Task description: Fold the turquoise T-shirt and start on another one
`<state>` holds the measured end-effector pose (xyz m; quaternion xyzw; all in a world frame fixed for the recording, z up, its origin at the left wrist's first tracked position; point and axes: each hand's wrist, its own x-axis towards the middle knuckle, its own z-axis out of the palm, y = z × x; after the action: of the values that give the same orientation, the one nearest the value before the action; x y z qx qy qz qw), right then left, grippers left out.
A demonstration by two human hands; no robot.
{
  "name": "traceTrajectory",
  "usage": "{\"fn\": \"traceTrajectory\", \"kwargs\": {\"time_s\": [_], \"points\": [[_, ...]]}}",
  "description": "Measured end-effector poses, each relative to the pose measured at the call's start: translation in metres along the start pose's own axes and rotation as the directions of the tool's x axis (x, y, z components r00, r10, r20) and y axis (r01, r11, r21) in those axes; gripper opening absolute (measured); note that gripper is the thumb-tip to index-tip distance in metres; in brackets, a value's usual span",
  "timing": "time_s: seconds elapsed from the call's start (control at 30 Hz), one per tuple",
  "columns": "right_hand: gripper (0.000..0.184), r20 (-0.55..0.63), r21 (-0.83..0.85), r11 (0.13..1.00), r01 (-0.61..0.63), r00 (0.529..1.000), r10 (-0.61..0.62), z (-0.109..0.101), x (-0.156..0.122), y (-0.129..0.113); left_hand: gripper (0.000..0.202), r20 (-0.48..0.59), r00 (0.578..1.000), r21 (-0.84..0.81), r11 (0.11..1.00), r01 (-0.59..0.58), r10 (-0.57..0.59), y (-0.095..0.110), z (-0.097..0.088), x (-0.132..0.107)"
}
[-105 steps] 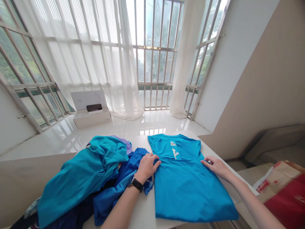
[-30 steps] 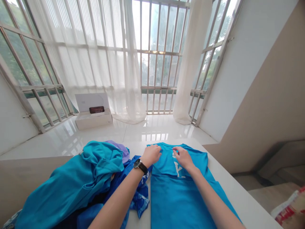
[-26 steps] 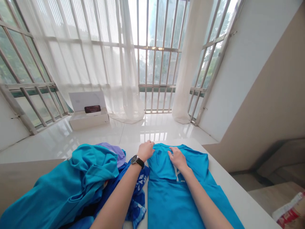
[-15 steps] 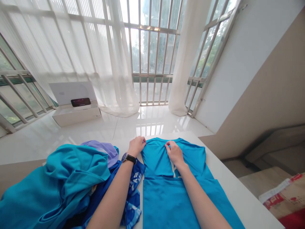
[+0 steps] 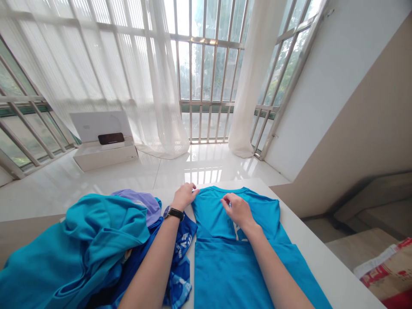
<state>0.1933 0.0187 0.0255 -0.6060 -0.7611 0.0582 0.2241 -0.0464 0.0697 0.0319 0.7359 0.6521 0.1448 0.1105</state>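
Daylight from the window (image 5: 208, 71) glares on the sill (image 5: 172, 171).

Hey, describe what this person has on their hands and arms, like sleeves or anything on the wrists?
The left hand is ungloved, with a watch on its wrist: black strap, round dark dial, silvery rim. The right hand is ungloved, its wrist unadorned. No sleeve shows on the left forearm or right forearm.
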Motion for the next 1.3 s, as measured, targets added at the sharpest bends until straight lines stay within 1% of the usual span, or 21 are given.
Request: {"fn": "traceTrajectory", "kwargs": {"time_s": [0.1,0.17,0.37,0.47,0.57,0.7,0.83,0.93,1.03,1.17,1.3], "points": [[0.019,0.112,0.023,0.997,0.075,0.991,-0.077,-0.001,-0.004,-0.001,0.034,0.045,0.998,0.015,0.999,0.047,-0.047,-0.005,-0.004,0.000],[0.017,0.147,0.027,0.996,0.089,0.985,-0.092,0.003,-0.005,-0.001,0.035,0.067,0.994,0.028,0.996,0.083,-0.084,-0.007,-0.005,0.000],[0.018,0.154,0.025,0.996,0.086,0.984,-0.089,0.014,-0.003,0.003,0.042,0.114,0.977,0.064,0.983,0.173,-0.179,-0.007,-0.006,0.000],[0.019,0.156,0.025,0.996,0.083,0.984,-0.086,0.016,-0.003,0.004,0.045,0.150,0.968,0.074,0.979,0.189,-0.198,-0.010,-0.010,0.002],[0.020,0.156,0.026,0.997,0.079,0.984,-0.083,0.017,-0.002,0.005,0.042,0.168,0.963,0.081,0.976,0.200,-0.211,-0.011,-0.013,0.002],[0.020,0.152,0.026,0.997,0.071,0.986,-0.074,0.016,-0.002,0.004,0.037,0.140,0.961,0.090,0.969,0.229,-0.240,-0.003,-0.010,-0.002],[0.020,0.148,0.029,0.997,0.067,0.986,-0.070,0.016,-0.003,0.003,0.031,0.105,0.968,0.077,0.972,0.221,-0.228,0.006,-0.004,-0.004],[0.021,0.145,0.029,0.997,0.066,0.987,-0.069,0.016,-0.003,0.003,0.022,0.072,0.976,0.036,0.978,0.204,-0.206,0.011,-0.002,-0.003],[0.021,0.145,0.028,0.997,0.066,0.987,-0.070,0.015,-0.003,0.002,0.020,0.013,0.980,-0.024,0.980,0.197,-0.197,0.020,0.000,-0.001],[0.021,0.145,0.021,0.998,0.067,0.987,-0.069,0.014,-0.003,0.000,0.018,-0.062,0.978,-0.120,0.975,0.189,-0.198,0.039,0.013,0.001],[0.020,0.142,0.007,0.998,0.063,0.988,-0.063,0.014,-0.003,-0.001,0.012,-0.067,0.986,-0.215,0.967,0.134,-0.151,0.053,0.031,0.002]]}}
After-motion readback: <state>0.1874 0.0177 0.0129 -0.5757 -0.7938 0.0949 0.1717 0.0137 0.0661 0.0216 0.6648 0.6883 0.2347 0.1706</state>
